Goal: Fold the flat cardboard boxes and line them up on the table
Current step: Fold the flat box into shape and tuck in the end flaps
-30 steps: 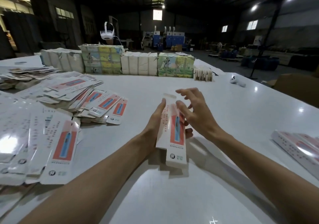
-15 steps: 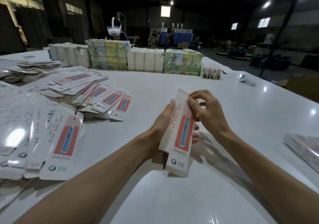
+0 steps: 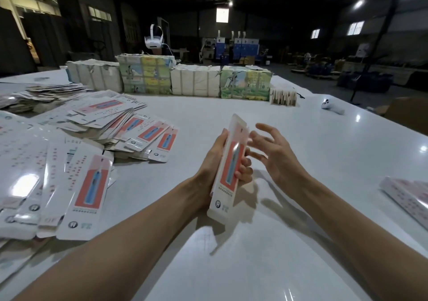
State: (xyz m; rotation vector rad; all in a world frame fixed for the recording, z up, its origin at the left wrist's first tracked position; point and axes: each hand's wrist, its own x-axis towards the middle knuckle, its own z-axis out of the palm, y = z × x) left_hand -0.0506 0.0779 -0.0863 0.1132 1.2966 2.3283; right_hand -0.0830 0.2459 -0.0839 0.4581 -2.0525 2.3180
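Gripping long white box (image 3: 228, 161) with red panel, left hand (image 3: 214, 161) curled; right hand (image 3: 275, 154) spread beside.

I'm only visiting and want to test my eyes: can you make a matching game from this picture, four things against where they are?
Things:
1. toothbrush box
2. flat boxes
3. white controller
4. white headset

Places:
A. behind the wrapped bundles
B. spread over the left of the table
C. in the grip of the left hand
D. alone at the table's far right

Pairs: 1-C, 2-B, 3-D, 4-A
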